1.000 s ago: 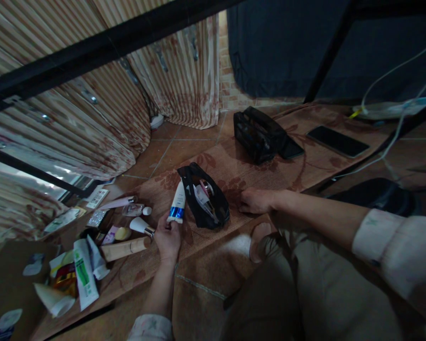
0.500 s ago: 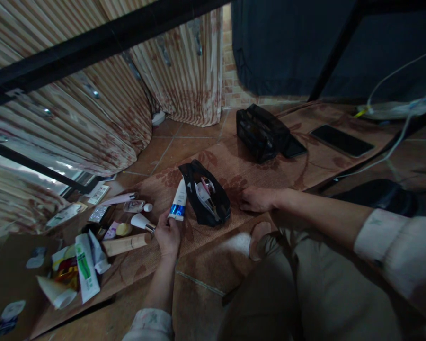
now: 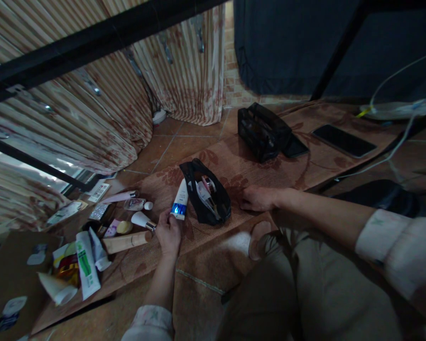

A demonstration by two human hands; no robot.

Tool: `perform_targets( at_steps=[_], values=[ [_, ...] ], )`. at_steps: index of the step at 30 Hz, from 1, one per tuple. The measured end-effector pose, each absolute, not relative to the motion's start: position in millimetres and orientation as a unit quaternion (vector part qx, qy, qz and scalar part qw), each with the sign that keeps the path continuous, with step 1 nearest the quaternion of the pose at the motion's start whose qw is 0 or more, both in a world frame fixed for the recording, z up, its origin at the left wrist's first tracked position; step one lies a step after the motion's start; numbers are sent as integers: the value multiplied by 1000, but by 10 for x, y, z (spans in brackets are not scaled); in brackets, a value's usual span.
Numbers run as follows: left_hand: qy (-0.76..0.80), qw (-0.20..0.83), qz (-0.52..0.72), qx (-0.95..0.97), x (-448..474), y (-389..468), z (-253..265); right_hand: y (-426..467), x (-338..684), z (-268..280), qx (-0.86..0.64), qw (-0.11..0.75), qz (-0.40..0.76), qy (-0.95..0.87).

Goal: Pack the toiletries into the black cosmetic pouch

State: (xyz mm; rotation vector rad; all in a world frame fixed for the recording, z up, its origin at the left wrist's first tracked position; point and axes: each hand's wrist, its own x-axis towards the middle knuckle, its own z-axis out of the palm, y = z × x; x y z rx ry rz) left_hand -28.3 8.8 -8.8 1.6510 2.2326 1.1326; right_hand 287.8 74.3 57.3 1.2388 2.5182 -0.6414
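Observation:
My left hand [image 3: 168, 232] rests on the patterned cloth with its fingers curled, between a makeup brush [image 3: 142, 219] and a white and blue tube [image 3: 180, 200]. Its fingertips meet the lower end of the tube; whether they grip anything is hidden. The tube leans against an open black pouch [image 3: 209, 201], inside which a pink-rimmed round item and other small things show. To the right of this pouch, my right hand [image 3: 258, 198] lies on the cloth with fingers curled under and nothing visible in them.
Several cosmetics, among them a green and white tube [image 3: 87, 265], lie at left beside a cardboard box [image 3: 17, 279]. A second black pouch [image 3: 259, 132] and a phone [image 3: 344, 140] sit farther right. A white cable [image 3: 390, 151] and a black metal bar [image 3: 102, 45] cross the scene.
Both hands and the objects keep their places. Only the camera view has shifted very slightly.

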Motion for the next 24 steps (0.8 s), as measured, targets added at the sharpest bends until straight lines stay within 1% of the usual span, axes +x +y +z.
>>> perform_targets(
  at_steps=[5, 15, 24],
  values=[
    [757, 112, 378, 520, -263, 99, -126, 747, 2873, 571, 422, 136, -216, 870],
    [765, 101, 365, 521, -248, 104, -113, 756, 2880, 514, 433, 130, -208, 868],
    [760, 106, 385, 514, -268, 110, -161, 747, 2874, 570, 414, 134, -209, 876]
  ],
)
